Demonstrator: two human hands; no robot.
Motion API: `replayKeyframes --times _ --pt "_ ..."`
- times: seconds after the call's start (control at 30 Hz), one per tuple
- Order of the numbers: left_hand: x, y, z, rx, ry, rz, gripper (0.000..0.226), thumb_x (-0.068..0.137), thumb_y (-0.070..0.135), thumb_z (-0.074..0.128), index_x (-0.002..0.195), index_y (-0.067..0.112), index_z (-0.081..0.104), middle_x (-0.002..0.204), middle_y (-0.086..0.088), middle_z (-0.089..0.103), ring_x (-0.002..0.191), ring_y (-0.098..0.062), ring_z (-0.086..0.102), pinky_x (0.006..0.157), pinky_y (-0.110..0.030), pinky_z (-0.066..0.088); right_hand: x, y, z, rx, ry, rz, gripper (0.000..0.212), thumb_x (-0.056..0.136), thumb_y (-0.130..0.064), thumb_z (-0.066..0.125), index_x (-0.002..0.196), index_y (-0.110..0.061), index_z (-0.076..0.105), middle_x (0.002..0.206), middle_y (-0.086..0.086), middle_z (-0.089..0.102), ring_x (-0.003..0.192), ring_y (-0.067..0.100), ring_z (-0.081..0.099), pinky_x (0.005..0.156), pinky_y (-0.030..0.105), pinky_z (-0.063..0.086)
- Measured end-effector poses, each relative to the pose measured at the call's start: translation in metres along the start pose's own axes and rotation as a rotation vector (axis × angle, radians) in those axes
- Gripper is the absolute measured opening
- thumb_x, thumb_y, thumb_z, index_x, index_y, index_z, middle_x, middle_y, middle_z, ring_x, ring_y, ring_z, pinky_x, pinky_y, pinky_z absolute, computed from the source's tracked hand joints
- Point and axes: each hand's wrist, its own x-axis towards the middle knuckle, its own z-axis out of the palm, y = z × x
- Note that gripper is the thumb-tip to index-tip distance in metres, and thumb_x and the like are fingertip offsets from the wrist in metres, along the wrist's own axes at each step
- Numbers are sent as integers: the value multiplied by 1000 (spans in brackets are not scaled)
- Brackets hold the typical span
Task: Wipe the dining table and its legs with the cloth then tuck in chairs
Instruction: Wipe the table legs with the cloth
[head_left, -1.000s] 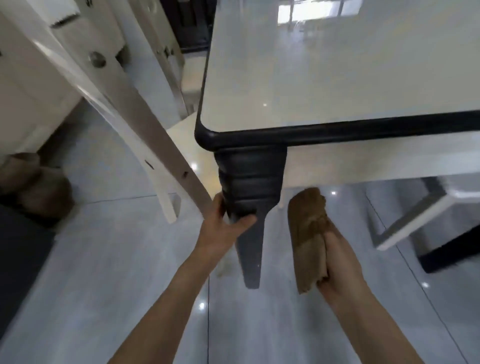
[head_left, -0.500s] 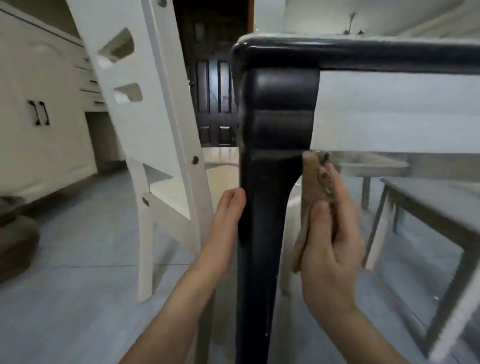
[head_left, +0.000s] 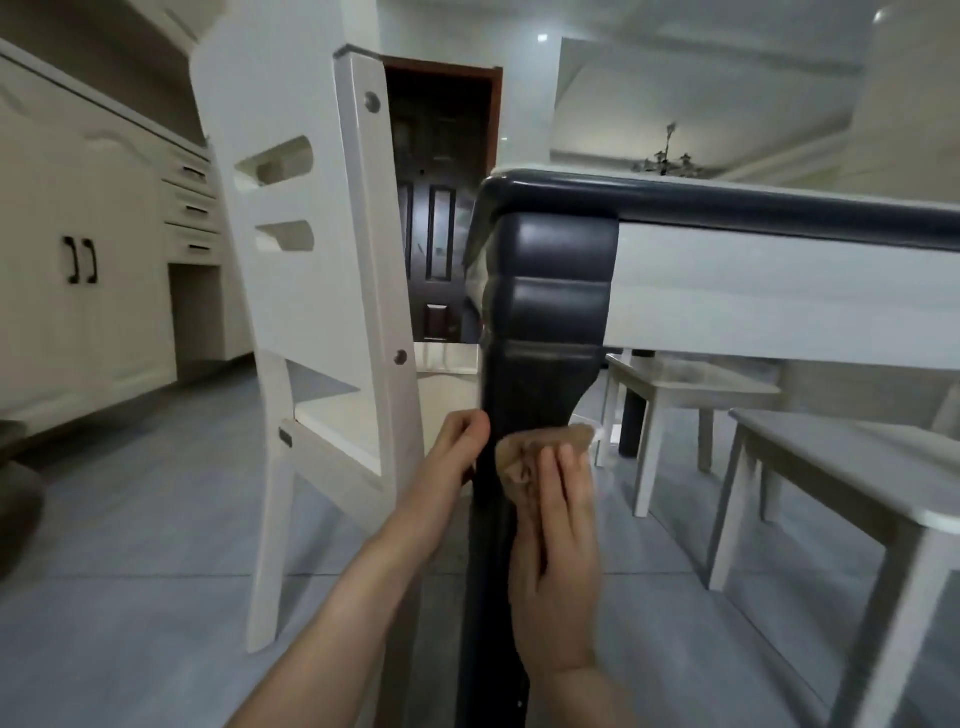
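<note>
The dark table leg (head_left: 545, 322) stands upright in the middle of the view, under the corner of the table (head_left: 779, 210), whose rim is dark above a pale side panel. The brown cloth (head_left: 535, 449) is bunched against the front of the leg, about halfway down, just below the point where the carved upper part narrows. The right hand (head_left: 558, 551) lies over the cloth with its fingers nearly straight and close together, pressing it flat to the leg; its thumb cannot be made out. The left hand (head_left: 457, 449) is on the opposite, left side of the leg at the same height as the cloth, its fingers curled round the leg's edge in a grip. Just left of the leg stands a white chair (head_left: 322, 270), its back towards the camera and its seat towards the leg. To the right of the leg, under the table, are pale seats (head_left: 841, 462) on white legs. Far left of the leg is a cream cabinet (head_left: 104, 270) with black handles, and behind the leg a dark door (head_left: 441, 234). Grey floor (head_left: 130, 597) lies all around the leg.
</note>
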Motion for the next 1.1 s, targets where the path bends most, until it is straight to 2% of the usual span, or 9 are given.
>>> replayKeyframes --times 0.17,0.37,0.53,0.63,0.73,0.87,0.93,1.03,1.1 --pt "0 3 0 -13 -35 -1 58 82 53 44 120 9 50 104 4 60 98 -7 59 93 -30 45 63 -21 1 111 139 18 52 96 -7 49 146 -13 35 156 -3 28 149 18 14 119 26 17" --pt "1 0 -4 41 -37 -22 48 86 57 43 111 18 54 96 14 59 99 -6 57 95 -30 44 -52 10 17 -41 95 143 54 97 -20 40 149 -12 26 159 -16 16 147 15 21 117 30 22" --pt "-1 0 -1 64 -38 7 49 86 61 41 114 22 53 104 9 58 108 -15 55 97 -35 43 -12 -15 9 119 110 272 55 101 -24 38 151 -34 17 154 -23 24 143 0 22 115 14 21" --pt "-2 -1 0 72 -25 12 55 83 63 38 119 24 52 101 19 61 101 -2 58 95 -31 45 24 -30 4 191 163 273 54 100 -24 38 150 -33 18 145 -32 28 137 -5 31 109 12 31" --pt "-3 -3 2 79 -16 50 58 87 65 35 124 23 50 106 20 59 93 11 57 88 -23 44 4 -28 12 106 172 347 49 100 -29 35 147 -38 23 142 -20 41 130 -1 43 103 20 41" --pt "-4 -2 4 57 -49 23 47 94 53 29 129 25 44 113 18 54 95 14 54 74 -8 45 -89 -18 12 50 39 592 40 103 -39 17 129 -69 16 122 -60 24 113 -36 25 88 -3 32" --pt "-2 -1 3 72 -49 8 47 95 54 29 130 26 44 116 17 54 105 5 51 82 -16 42 -114 -13 11 7 -2 586 50 101 -31 22 131 -70 14 123 -62 14 115 -37 17 92 -6 24" --pt "0 -4 2 89 -37 12 46 95 56 29 128 28 46 120 13 54 112 -2 50 94 -27 40 -97 -19 10 103 41 689 54 104 -23 32 114 -76 29 111 -62 31 105 -37 33 77 -8 32" --pt "1 -5 2 78 -22 24 47 96 54 29 130 26 45 123 11 54 114 -4 50 97 -28 40 -68 -28 8 202 115 657 49 103 -23 35 124 -67 28 121 -55 32 114 -31 33 85 -8 29"
